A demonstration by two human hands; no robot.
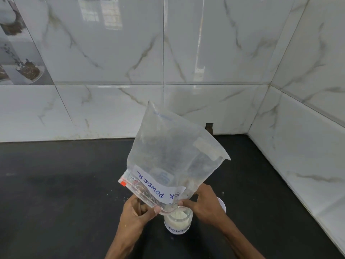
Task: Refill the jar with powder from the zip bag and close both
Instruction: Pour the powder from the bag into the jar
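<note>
Grip: left hand (137,212) and right hand (204,201) each pinched the mouth edge of the zip bag (173,156), held upturned, mouth directly over the jar (178,220).
Wall (205,53): glossy veined marble-look tile, meeting in a corner at right.
Counter (56,193): matte black, bare and open to the left.
Zip bag: clear, crinkled film, nearly empty; white "MILK POWDER" label.
Jar: small, clear, round, open, holding white powder (177,214).
Lid (222,203): white, just beside the jar, partly hidden by the right hand.
</note>
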